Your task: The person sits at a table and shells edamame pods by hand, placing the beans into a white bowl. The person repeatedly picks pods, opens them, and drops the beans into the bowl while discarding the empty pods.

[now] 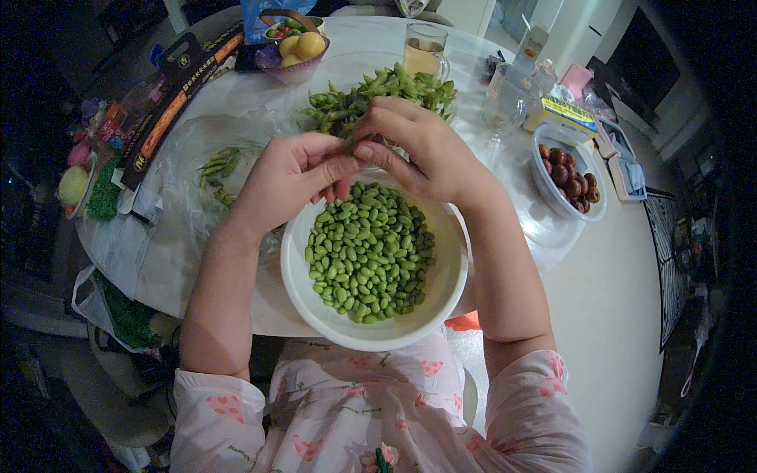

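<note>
My left hand (301, 165) and my right hand (414, 148) meet at the fingertips above the far rim of a white bowl (298, 295). Pinched between them is what looks like a green edamame pod (350, 142), mostly hidden by the fingers. Many shelled green edamame beans (366, 254) lie in the bowl, which stands at the table's near edge. Just beyond my hands is a heap of unshelled edamame pods (396, 86), partly covered by my right hand. Left of my left hand, several pods (219, 165) rest on a clear plastic bag (189, 139).
A glass mug (424, 47) of pale yellow drink stands behind the pods. At back left are a purple bowl (290, 71) of yellow fruit and a long black box (177, 100). To the right, a plastic tub (541, 189) holds brown-red fruit beside a glass pitcher (502, 97) and yellow box (562, 118).
</note>
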`<action>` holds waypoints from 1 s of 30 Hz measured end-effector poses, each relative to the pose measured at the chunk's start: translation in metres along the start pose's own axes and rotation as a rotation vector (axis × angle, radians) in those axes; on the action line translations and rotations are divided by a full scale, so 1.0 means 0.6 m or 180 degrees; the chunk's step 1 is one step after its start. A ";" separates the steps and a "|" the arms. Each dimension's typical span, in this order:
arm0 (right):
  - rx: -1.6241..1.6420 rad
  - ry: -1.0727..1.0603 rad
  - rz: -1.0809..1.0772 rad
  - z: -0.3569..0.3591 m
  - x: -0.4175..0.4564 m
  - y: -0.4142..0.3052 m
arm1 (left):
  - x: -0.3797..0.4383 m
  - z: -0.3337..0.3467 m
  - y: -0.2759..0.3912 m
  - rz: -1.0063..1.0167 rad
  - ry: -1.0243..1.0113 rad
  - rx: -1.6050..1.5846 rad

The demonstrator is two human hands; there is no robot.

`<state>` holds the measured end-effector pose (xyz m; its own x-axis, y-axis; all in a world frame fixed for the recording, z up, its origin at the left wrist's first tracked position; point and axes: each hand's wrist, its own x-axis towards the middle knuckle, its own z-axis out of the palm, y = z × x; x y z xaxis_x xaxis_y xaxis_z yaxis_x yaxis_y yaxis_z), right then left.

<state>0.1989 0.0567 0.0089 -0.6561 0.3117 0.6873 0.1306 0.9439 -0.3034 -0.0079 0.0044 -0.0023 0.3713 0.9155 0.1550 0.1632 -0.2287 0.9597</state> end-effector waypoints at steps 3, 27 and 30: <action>0.0121 0.0170 0.0020 0.001 -0.001 0.005 | 0.004 -0.003 -0.007 -0.0102 0.0100 -0.0408; 0.1541 0.0724 0.1235 0.027 -0.004 0.020 | 0.012 0.024 -0.030 0.0887 0.1252 0.0685; 0.0884 0.0709 0.0953 0.030 -0.004 0.021 | 0.012 0.021 -0.029 0.1080 0.1358 0.1056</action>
<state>0.1886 0.0657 -0.0086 -0.4402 0.6107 0.6583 0.0660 0.7531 -0.6545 0.0034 0.0109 -0.0209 0.0664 0.8098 0.5829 0.4002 -0.5568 0.7279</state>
